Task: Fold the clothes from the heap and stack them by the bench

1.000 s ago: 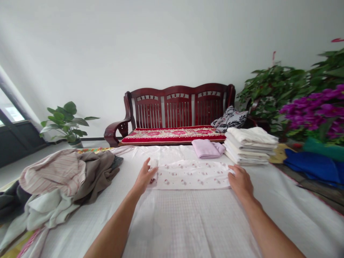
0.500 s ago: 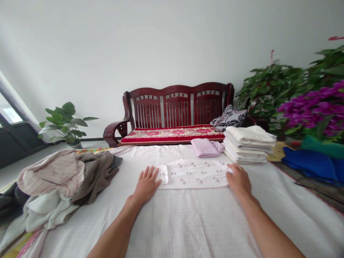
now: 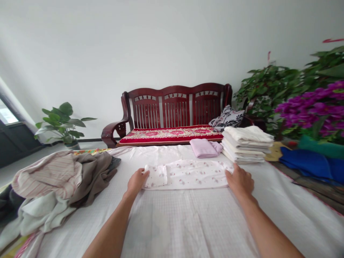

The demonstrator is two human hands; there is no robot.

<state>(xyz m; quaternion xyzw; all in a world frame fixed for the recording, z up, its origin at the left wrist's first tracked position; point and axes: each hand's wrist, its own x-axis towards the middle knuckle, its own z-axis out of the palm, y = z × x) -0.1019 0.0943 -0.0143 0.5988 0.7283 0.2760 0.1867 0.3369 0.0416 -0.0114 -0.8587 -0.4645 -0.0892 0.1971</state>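
Observation:
A white cloth garment (image 3: 197, 175) with small printed figures lies folded into a long strip on the white sheet; its exact kind cannot be made out. Its left part is doubled over, leaving a short flap. My left hand (image 3: 136, 182) is closed at the strip's left end, thumb on the edge and fingers partly hidden. At the opposite end, my right hand (image 3: 242, 181) grips the edge between thumb and curled fingers. Just beyond the strip sit a folded lilac cloth (image 3: 203, 148) and a stack of folded white cloths (image 3: 245, 145).
Crumpled clothes (image 3: 61, 179) in striped pink, brown and pale grey heap up on the left of the sheet (image 3: 172, 222). Blue fabric (image 3: 309, 165) and purple flowers (image 3: 314, 104) are at the right. A wooden bench (image 3: 176, 104) stands behind, near a potted plant (image 3: 63, 125).
My left hand has gone from lying flat with spread fingers on the garment's folded flap to closing at its left end. My right hand stays at the right end.

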